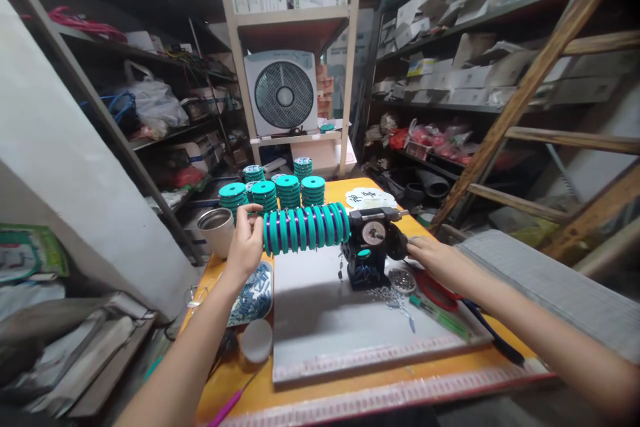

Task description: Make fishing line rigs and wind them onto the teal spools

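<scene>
A row of teal spools (pixel 306 228) with dark thread or wire between their flanges sits sideways on the shaft of a black hand-cranked winding machine (pixel 367 265). At the left end of this row, my left hand (pixel 247 240) is closed, with bent fingers against the last spool. My right hand (pixel 425 252) is closed at the machine's right side, around its crank handle, which the fingers mostly hide. The machine's round dial (pixel 374 233) faces me. Beneath it lies a white board (pixel 320 320).
Stacked teal spools (pixel 287 190) stand behind the row, beside a metal cup (pixel 216 230). A tray of small blue pieces (pixel 255 293) lies left. Red-handled scissors (pixel 437 290), a green-handled tool (pixel 440 317) and a round dish (pixel 401 280) lie right. A fan (pixel 284 95) stands behind.
</scene>
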Motion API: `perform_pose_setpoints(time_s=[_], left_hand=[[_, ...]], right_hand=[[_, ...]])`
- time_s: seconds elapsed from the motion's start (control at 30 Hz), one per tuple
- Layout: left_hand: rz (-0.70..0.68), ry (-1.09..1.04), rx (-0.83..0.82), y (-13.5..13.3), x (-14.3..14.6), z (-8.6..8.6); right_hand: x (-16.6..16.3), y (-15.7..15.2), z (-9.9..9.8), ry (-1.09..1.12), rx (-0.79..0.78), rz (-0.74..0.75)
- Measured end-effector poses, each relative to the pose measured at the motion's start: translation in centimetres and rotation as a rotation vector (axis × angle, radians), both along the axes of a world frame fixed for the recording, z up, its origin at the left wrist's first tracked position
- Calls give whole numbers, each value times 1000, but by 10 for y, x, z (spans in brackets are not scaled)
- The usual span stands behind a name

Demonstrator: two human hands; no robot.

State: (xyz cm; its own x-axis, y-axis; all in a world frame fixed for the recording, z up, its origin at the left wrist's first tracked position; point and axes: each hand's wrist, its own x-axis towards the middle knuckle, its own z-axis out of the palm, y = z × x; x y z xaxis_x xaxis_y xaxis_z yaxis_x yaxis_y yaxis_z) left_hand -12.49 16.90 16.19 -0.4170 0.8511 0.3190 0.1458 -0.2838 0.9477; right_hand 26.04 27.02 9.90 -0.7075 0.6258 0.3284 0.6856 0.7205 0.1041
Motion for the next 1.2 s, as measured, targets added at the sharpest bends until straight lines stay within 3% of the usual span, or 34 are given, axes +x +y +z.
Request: perform_pose_setpoints(time_s=[0.3,0.47,0.63,0.73,0.77,0.83,0.9,1.07,1.2], left_hand=[[114,-164,124,-27,16,-18],[145,-165,61,-31,6,-24],[189,-11,101,-32,4,-11],[283,222,204,-36,28,12],[266,537,267,-37,40,19],[53,1056,393,-33,64,29],[-64,1337,409,-25,84,30],[-55,1492,383,1,95,14],[-53,1503,336,10,88,24]], right_hand=[[12,-4,-9,10,-15,8],[18,-13,-9,24,-35,10],[20,-24,-6,80,-51,2],[19,-26,-4,115,-64,-5],[18,-26,-4,129,-66,-11],[17,-30,-2,164,-62,-27],[14,-41,1,225,-36,-60],[-8,-86,-1,311,-58,-57],[-30,-102,-17,296,-210,-38]])
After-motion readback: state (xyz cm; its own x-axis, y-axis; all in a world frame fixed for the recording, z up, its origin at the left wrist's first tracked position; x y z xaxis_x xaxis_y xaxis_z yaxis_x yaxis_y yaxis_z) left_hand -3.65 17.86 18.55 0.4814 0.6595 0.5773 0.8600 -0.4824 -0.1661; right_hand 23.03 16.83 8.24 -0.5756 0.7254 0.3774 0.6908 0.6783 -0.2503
